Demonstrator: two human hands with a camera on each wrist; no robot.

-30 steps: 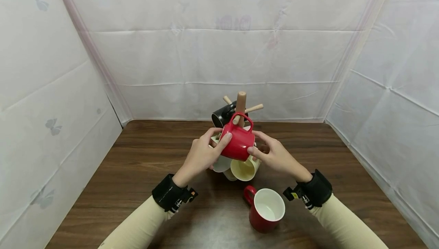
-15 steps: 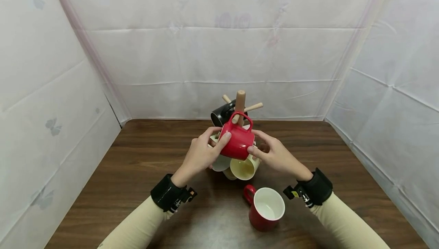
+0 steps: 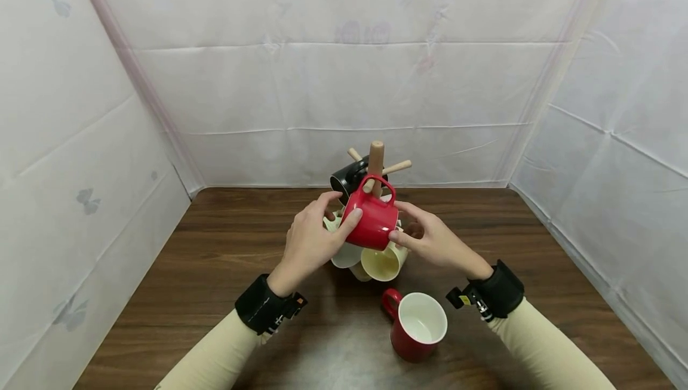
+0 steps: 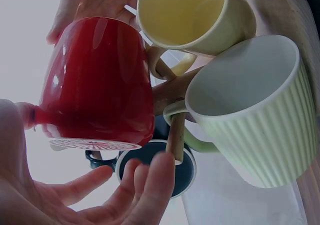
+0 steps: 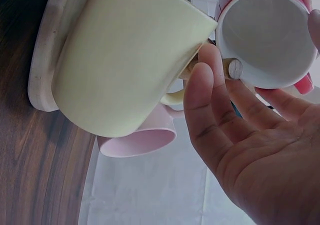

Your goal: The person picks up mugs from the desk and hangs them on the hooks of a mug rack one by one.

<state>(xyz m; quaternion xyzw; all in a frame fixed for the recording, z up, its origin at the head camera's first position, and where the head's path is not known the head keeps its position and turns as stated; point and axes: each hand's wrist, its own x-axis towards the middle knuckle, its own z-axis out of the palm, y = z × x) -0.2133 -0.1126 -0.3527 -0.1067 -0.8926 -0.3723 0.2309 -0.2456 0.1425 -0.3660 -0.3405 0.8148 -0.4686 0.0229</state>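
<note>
A glossy red mug point(image 3: 373, 223) hangs tilted on the mug tree point(image 3: 376, 160), its handle looped over a front wooden peg. My left hand point(image 3: 312, 232) rests its thumb on the mug's side. In the left wrist view, the other fingers point(image 4: 155, 185) stand spread, apart from the mug's base. My right hand point(image 3: 432, 238) holds the mug at its rim end between thumb and forefinger, the remaining fingers extending behind it. Below are a yellow mug point(image 4: 237, 25) and a ribbed pale green mug point(image 4: 265, 130), both hung on lower pegs.
A black mug point(image 3: 346, 180) hangs behind the red one, and a pink mug point(image 5: 140, 142) hangs lower on the tree. Another red mug point(image 3: 411, 342), white inside, stands upright on the wooden table point(image 3: 215, 258) nearer me. White cloth walls point(image 3: 344, 91) enclose the back and sides.
My left fingers have loosened and drawn away leftward from the red mug's base, leaving the thumb on it. The right hand and the mug stay nearly still.
</note>
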